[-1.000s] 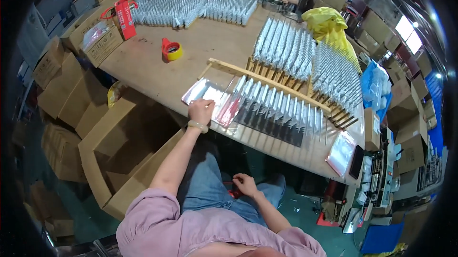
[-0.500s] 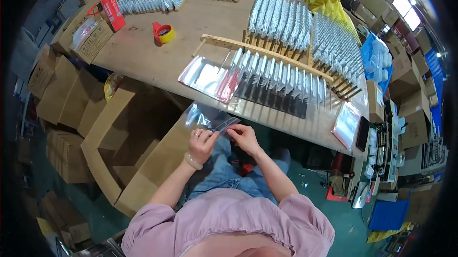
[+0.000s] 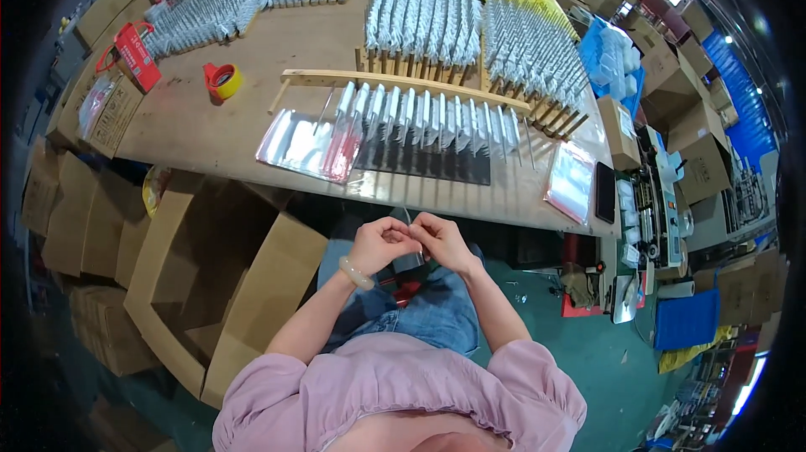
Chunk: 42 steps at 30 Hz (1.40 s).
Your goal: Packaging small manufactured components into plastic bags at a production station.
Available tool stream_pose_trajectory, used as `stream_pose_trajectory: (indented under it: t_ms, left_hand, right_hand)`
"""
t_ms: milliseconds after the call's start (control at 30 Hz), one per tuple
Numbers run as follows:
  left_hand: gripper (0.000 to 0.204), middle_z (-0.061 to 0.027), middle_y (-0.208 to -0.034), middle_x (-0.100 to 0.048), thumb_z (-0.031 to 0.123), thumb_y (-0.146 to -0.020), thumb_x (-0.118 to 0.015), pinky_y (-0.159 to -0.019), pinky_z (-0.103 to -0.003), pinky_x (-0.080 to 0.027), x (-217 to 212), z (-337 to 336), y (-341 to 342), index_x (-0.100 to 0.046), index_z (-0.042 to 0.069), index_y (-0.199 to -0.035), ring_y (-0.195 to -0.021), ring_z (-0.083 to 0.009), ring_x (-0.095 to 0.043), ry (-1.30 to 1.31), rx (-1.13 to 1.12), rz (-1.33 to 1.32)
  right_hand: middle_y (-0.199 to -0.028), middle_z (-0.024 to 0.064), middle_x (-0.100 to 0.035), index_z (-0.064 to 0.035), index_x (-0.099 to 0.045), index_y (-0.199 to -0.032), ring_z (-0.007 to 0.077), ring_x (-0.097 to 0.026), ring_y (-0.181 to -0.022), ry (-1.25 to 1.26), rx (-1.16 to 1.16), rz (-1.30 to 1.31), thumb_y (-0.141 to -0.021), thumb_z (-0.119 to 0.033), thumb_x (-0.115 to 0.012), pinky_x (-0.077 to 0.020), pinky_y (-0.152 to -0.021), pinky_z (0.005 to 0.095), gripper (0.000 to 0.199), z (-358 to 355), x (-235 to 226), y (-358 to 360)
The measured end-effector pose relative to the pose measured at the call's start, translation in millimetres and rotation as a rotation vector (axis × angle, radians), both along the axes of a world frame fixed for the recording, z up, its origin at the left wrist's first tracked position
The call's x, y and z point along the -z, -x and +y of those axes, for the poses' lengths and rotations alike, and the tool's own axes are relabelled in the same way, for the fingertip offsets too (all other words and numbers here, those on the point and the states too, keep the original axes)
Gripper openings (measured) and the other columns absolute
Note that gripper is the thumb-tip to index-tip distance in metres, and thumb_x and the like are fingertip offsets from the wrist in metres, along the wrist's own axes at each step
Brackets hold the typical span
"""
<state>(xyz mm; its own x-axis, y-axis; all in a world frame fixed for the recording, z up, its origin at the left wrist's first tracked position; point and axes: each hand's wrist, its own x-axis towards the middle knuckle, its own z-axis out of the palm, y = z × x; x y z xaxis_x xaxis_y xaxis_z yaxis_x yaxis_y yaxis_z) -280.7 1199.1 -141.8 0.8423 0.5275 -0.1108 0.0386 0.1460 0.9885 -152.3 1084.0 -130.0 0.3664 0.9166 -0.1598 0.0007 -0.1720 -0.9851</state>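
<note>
The left hand [image 3: 384, 244] and right hand [image 3: 441, 242] pinch a piece of clear plastic [image 3: 409, 262] just off the table's [image 3: 294, 41] near edge, their fingers hiding most of it. An open cardboard box [image 3: 270, 288] stands before the table's near left side, beside the left forearm; on the table follow yellow tape [image 3: 228, 85], shiny packets [image 3: 309, 146], a wooden rack [image 3: 411, 85] and, near its right edge, a phone [image 3: 604, 192].

"Where were the hands?"

"Just in front of the table [image 3: 285, 41], the left hand [image 3: 382, 244] and right hand [image 3: 443, 242] met, pinching a piece of clear plastic [image 3: 409, 261]."

"What else?"

"On the table, a wooden rack [image 3: 403, 83] and dark phone [image 3: 604, 192]; below its left side, an open carton [image 3: 262, 305]."
</note>
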Motion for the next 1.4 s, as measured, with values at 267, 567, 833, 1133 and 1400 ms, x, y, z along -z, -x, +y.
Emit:
stream_pose_trajectory:
  t_ms: [267, 567, 833, 1133, 1400]
  left_hand:
    - [0.008, -0.0032, -0.076, -0.065, 0.005, -0.082, -0.066, -0.061, -0.022, -0.048, -5.0, -8.2, -6.2, -0.063, -0.001, -0.087, -0.068, -0.0078, -0.060, 0.056, 0.193, 0.040]
    - [0.011, -0.0022, -0.070, -0.064, 0.009, -0.085, -0.062, -0.057, -0.022, -0.047, -12.7, -21.4, -22.9, -0.066, -0.001, -0.085, -0.062, -0.0079, -0.058, -0.015, -0.122, -0.032]
    - [0.009, -0.0100, -0.062, -0.063, 0.009, -0.079, -0.064, -0.053, -0.025, -0.047, -5.0, -6.7, -22.8, -0.067, 0.000, -0.079, -0.055, -0.0118, -0.060, -0.820, -0.298, 0.052]
    - [0.008, -0.0121, -0.064, -0.062, 0.009, -0.076, -0.064, -0.054, -0.027, -0.048, 4.8, -16.9, -2.2, -0.067, 0.002, -0.079, -0.056, -0.0166, -0.062, -0.771, -0.243, 0.102]
    - [0.007, -0.0122, -0.067, -0.063, 0.009, -0.076, -0.065, -0.055, -0.027, -0.048, 10.9, -13.9, 5.4, -0.066, 0.003, -0.078, -0.057, -0.0189, -0.063, -0.766, -0.238, 0.121]
  right_hand:
    - [-0.067, -0.0004, -0.053, -0.0044, -0.053, -0.080, 0.0049, -0.050, -0.056, -0.057, 0.068, 0.199, -0.094, -0.018, -0.052, -0.0443, -0.050, 0.0205, 0.019, -20.9, -1.4, 2.4]
    - [-0.072, 0.0016, -0.059, -0.0016, -0.056, -0.098, 0.0102, -0.055, -0.059, -0.361, 0.337, -0.358, -0.092, -0.014, -0.053, -0.0476, -0.054, 0.0252, 0.014, -23.9, 2.2, -1.3]
    - [-0.083, 0.0031, -0.064, -0.0009, -0.058, -0.108, 0.0129, -0.061, -0.070, -0.070, 0.260, -0.686, -0.082, -0.005, -0.063, -0.0494, -0.066, 0.0255, 0.027, -50.9, 2.6, -25.0]
    - [-0.120, 0.0145, -0.054, -0.0024, -0.040, -0.132, 0.0242, -0.053, -0.107, -0.462, 0.987, -0.632, -0.081, 0.000, -0.060, -0.0422, -0.091, 0.0315, 0.055, 48.9, 7.8, -136.1]
    - [-0.109, 0.0070, -0.057, -0.0081, -0.041, -0.126, 0.0171, -0.060, -0.086, -0.867, 1.077, 0.192, -0.080, 0.002, -0.064, -0.0497, -0.070, 0.0298, 0.053, 104.6, 83.0, -176.2]
